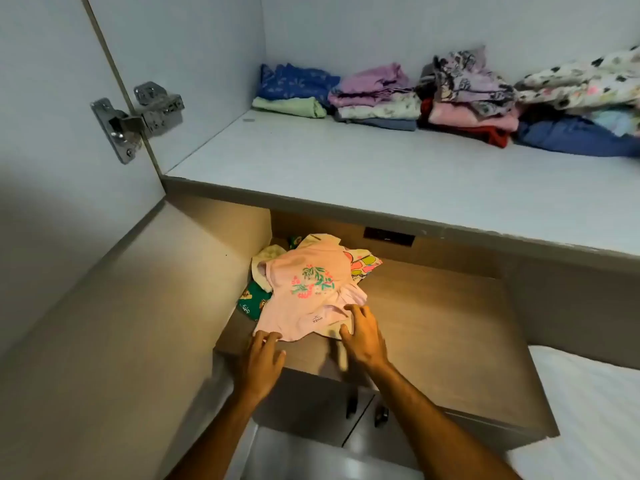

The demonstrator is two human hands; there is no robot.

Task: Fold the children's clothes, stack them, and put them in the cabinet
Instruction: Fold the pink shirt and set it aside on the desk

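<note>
A small stack of children's clothes lies on the lower wooden surface (433, 327), topped by a pink shirt (304, 292) with a flower print. Green (249, 303), yellow (266, 258) and multicoloured (362, 265) garments stick out beneath it. My left hand (261, 362) touches the pink shirt's near left edge with fingers spread. My right hand (363, 336) rests on the shirt's near right edge, fingers apart. On the white cabinet shelf (346, 174) above, several folded piles sit along the back: blue and green (294, 91), lilac (374, 95), pink and red (471, 112).
The cabinet door (52, 133) stands open at left with a metal hinge (135, 119). A heap of patterned and blue cloth (581, 109) lies at the shelf's right. A white bed (588, 410) is at lower right. Two lower cabinet doors with knobs (367, 410) sit below the wooden surface.
</note>
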